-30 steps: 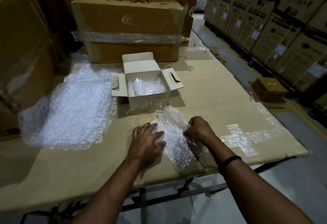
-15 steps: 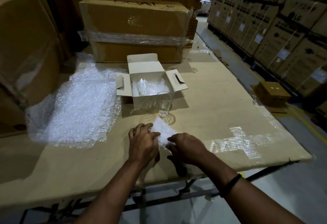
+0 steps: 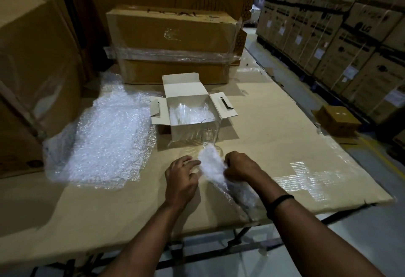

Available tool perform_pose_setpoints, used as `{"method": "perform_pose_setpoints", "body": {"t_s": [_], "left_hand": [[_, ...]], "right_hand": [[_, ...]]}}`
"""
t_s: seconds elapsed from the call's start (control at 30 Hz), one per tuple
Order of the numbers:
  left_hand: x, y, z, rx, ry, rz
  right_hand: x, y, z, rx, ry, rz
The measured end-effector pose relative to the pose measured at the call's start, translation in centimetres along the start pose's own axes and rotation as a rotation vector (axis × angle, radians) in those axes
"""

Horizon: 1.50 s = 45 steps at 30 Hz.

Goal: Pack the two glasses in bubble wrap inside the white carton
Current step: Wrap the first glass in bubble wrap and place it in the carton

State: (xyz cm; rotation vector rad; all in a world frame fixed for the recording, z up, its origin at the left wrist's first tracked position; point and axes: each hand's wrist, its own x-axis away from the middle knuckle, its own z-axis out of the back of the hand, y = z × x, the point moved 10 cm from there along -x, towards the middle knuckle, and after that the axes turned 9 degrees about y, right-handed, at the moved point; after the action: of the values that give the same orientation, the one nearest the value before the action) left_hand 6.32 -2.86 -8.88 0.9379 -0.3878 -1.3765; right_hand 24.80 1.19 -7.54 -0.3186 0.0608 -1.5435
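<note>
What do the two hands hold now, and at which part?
The right hand grips the small bubble wrap sheet at its right edge; the left hand touches its left edge with fairly straight fingers.

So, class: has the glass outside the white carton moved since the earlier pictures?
No. The glass still stands at the front right corner of the white carton.

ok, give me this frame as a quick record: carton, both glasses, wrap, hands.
carton: open white cardboard carton, flaps out, on the cardboard-covered table
glass_1: first clear drinking glass, inside the carton amid bubble wrap padding
glass_2: second clear drinking glass, upright on the table before the carton, unwrapped
sheet: small bubble wrap sheet, between the hands
hands: left hand touches its left edge, pinch unclear; right hand grips its right edge
spare: large bubble wrap sheet, spread out, left of the carton
</note>
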Motion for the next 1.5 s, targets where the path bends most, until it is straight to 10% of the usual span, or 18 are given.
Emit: {"method": "perform_pose_setpoints", "body": {"t_s": [0.5,0.8,0.97,1.1,1.23,1.5], "left_hand": [[-4.1,-0.8,-3.0,0.256,-0.045,0.207],[-8.6,-0.7,-6.6,0.2,-0.084,0.236],[-9.4,-2.3,-7.6,0.057,-0.056,0.221],[-9.4,-3.4,-8.6,0.103,-0.047,0.242],[-9.6,-2.7,-8.2,0.152,-0.017,0.196],[-9.5,-3.1,-8.5,0.139,-0.031,0.183]], "right_hand": [[0.6,6.9,2.8,-1.576,0.245,-0.516],[-3.9,5.2,5.7,-1.641,0.349,-0.393],[-6.4,3.5,9.5,-1.208,0.571,-0.175],[-5.6,-2.5,13.1,-0.549,0.832,0.34],[-5.6,-7.5,10.8,-0.045,0.578,0.703],[-6.6,-7.0,6.8,0.389,-0.019,0.585]]}}
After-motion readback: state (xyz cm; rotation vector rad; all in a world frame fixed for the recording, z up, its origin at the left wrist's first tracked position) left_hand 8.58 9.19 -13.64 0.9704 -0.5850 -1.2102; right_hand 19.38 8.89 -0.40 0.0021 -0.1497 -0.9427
